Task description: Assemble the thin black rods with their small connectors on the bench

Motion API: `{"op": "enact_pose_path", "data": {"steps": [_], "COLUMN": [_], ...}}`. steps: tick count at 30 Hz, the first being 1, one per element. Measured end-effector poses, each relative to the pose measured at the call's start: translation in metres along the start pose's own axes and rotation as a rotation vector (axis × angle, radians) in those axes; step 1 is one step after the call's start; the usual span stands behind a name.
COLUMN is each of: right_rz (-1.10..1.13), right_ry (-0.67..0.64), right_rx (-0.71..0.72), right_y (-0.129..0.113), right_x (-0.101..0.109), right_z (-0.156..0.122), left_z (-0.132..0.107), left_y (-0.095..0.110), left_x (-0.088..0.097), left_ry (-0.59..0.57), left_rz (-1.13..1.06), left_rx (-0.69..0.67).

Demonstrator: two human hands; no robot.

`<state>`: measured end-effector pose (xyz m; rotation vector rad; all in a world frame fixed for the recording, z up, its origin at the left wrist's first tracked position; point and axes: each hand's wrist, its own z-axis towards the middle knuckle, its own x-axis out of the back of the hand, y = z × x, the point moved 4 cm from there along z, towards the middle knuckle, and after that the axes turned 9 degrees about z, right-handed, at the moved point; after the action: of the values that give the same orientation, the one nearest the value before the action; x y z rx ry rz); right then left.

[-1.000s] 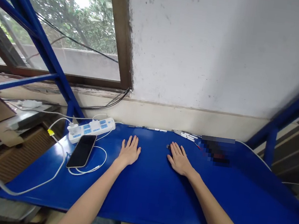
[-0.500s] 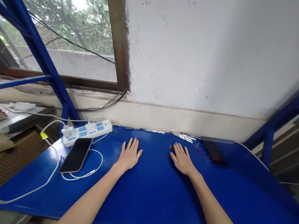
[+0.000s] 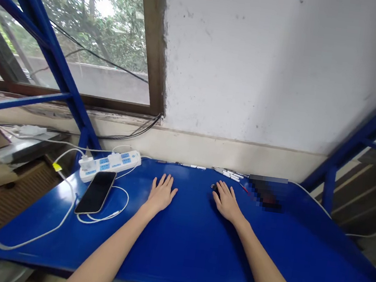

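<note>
A blue-painted steel bench (image 3: 173, 254) is set beneath a screened window (image 3: 84, 30), and a white power strip (image 3: 108, 165) and a black smartphone (image 3: 95, 192) are placed at its left end, the phone partly encircled by a white charging cable (image 3: 104, 219). Both bare hands are laid palm down on the blue surface, fingers spread, with nothing pinched. The left hand (image 3: 162, 194) is kept nearest the phone, without touching it. The right hand (image 3: 227, 202) is placed with its fingertips (image 3: 220, 188) just beside a small black connector (image 3: 214, 187); contact cannot be made out. White slender parts (image 3: 230, 175) are lined along the back edge.
</note>
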<state>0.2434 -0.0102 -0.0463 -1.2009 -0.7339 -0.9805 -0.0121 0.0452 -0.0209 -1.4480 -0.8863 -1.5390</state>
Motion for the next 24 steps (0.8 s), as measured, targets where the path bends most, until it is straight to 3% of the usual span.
{"op": "enact_pose_path", "data": {"steps": [15,24], "right_rz": [0.115,0.101], "right_ry": [0.228,0.233], "right_rx": [0.125,0.169], "right_y": [0.004,-0.003], "right_x": [0.01,0.009], "right_z": [0.002,0.001], "left_z": [0.001,-0.002], "left_y": [-0.003,-0.003], "left_x": [0.007,0.017], "left_ry": [0.08,0.191], "left_rz": [-0.021,-0.048], "left_rx": [0.027,0.017]}}
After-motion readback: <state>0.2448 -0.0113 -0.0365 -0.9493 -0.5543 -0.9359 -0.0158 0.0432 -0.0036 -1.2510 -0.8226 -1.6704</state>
